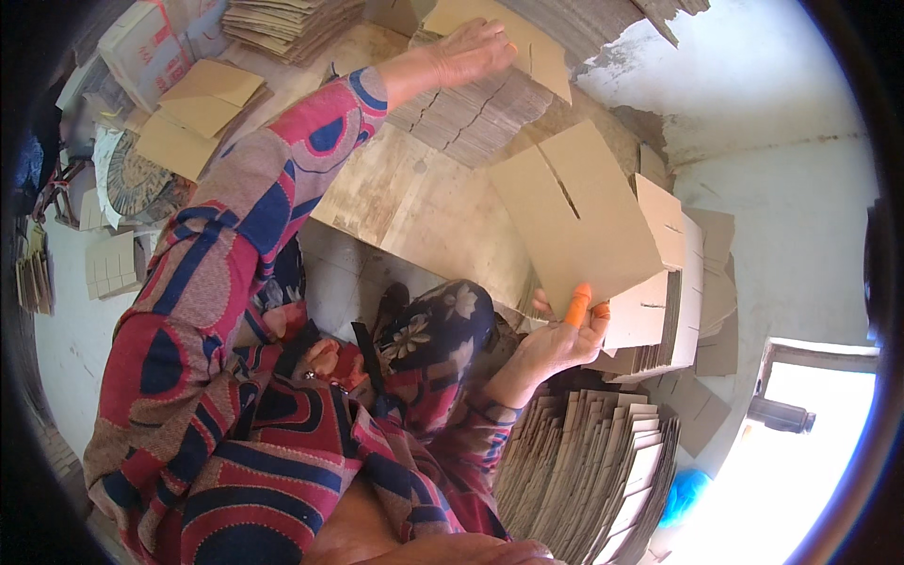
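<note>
My left hand (pixel 476 55) reaches far forward with its fingers curled at the top cardboard sheet (pixel 539 58) of a tall stack (pixel 480 113). An orange finger cover shows at its fingertip. Nearer to me, my right hand (pixel 556 347) grips the lower corner of a tan cardboard sheet (pixel 579 212), thumb on its face. That sheet is tilted, and a dark slot is cut into it. Orange covers (pixel 578 303) sit on the right thumb and a finger. Just behind this hand are slotted cardboard pieces (pixel 650 301), stacked on edge.
A wooden table (pixel 414 202) stretches in front of me. Many upright cardboard pieces (pixel 589 471) stand low at my right, beside a blue bag (pixel 686 496). At the far left are folded cardboard (pixel 202 104), a white box (pixel 146 52) and another stack (pixel 287 26). A white wall (pixel 791 198) bounds the right.
</note>
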A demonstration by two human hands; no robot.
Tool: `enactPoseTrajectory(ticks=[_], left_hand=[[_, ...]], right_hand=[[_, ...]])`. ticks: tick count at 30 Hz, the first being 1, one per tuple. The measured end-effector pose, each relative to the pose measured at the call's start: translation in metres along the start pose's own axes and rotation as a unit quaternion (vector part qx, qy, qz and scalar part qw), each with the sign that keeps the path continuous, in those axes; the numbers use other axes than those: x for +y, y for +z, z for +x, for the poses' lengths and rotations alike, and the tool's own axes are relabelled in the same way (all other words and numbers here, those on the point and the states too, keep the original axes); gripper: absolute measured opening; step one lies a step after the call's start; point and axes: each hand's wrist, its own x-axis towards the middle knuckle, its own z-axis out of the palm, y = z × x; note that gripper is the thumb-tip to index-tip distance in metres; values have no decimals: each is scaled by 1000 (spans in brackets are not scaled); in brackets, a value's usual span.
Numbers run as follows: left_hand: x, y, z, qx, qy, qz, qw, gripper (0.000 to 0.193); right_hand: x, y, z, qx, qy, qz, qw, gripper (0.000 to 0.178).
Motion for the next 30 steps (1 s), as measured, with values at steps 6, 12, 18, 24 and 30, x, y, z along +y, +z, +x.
enactPoseTrajectory(ticks=[6,12,18,24,30], left_hand=[[-9,-10,4,-27,-147,-183,972,12],[-25,-59,23,191,-95,-84,973,14],[60,-207,10,193,23,14,981,3],[120,-225,-55,12,-26,-116,993,12],[120,-127,-121,-177,-174,-244,937,5]], right_hand=[[-11,-11,-7,-1,-14,0,1000,27],[-27,-8,-16,15,-52,10,998,26],[-34,-26,-16,85,-207,-274,935,32],[-41,-40,8,69,-374,-414,827,37],[-78,-10,9,-1,-327,-358,875,32]])
